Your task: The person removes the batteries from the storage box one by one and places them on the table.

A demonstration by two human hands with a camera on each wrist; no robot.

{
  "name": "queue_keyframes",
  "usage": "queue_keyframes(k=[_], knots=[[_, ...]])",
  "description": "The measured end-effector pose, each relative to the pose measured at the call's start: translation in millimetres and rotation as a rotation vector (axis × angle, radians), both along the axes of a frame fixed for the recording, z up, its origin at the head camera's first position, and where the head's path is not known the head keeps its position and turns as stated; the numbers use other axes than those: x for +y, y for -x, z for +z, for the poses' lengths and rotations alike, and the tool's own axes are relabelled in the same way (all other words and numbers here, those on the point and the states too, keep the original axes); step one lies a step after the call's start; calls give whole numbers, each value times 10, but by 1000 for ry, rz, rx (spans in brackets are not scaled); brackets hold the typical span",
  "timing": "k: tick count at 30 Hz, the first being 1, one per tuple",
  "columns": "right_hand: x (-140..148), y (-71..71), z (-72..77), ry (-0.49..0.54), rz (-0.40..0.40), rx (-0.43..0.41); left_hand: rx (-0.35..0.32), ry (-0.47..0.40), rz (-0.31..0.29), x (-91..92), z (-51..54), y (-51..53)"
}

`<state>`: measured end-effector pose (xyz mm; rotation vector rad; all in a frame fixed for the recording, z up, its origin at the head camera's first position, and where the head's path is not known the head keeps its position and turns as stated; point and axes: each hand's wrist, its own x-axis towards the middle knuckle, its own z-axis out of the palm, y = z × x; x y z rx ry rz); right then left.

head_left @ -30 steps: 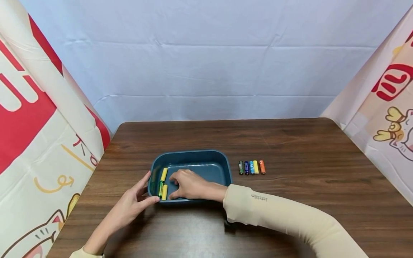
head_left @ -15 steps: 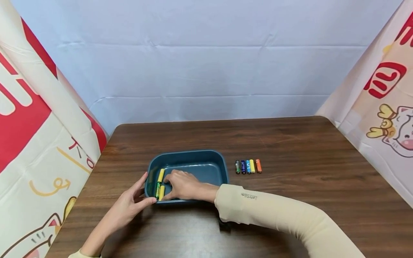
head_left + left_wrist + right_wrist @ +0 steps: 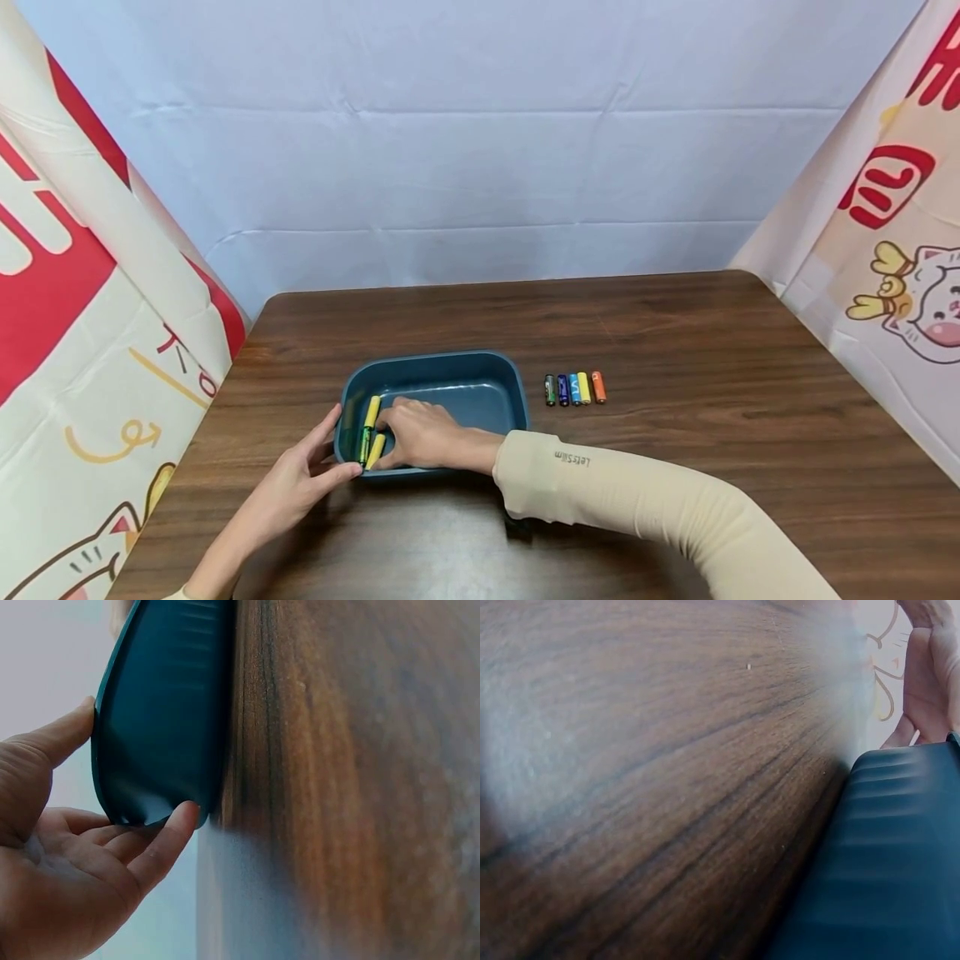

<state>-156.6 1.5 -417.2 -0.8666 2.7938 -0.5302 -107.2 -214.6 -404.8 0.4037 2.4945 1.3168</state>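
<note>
A dark blue plastic bin (image 3: 480, 357) lies on the table, with two yellow batteries and a green one at its left end. My left hand (image 3: 288, 483) grips the bin's near left corner, thumb on the rim. In the left wrist view that hand's fingers (image 3: 161, 851) press against the bin's outer wall. Inside the bin, my right hand (image 3: 423, 433) pinches the nearer yellow battery (image 3: 377, 452), which slants. Just left of it is the green battery (image 3: 365, 446); the farther yellow battery (image 3: 372, 412) is beyond. The right wrist view hides the right hand.
Right of the bin, several batteries stand in a row on the brown wooden table (image 3: 675, 350), from a dark green battery (image 3: 551, 390) to an orange battery (image 3: 598, 387). A pale cloth (image 3: 480, 167) hangs behind, with printed cloths on both sides.
My right hand has moved left onto the nearer yellow battery, and its fingers have closed in. That battery has tilted from nearly straight to slanted. The left hand keeps its hold on the bin.
</note>
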Motion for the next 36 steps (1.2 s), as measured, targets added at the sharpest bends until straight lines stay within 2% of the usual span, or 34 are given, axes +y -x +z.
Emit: queue_keyframes(k=[4,13,26,36], knots=[[1,-9,6,12,-10,15,15,-9,-2,-1,-1,-6],[2,-31,3,28,-62,-6,14,0,1,1,-12,-15],[7,-19,18,7,7,9,0,7,0,4,3,-10],[11,-1,11,6,26,11,-13,8,-2,7,4,-7]])
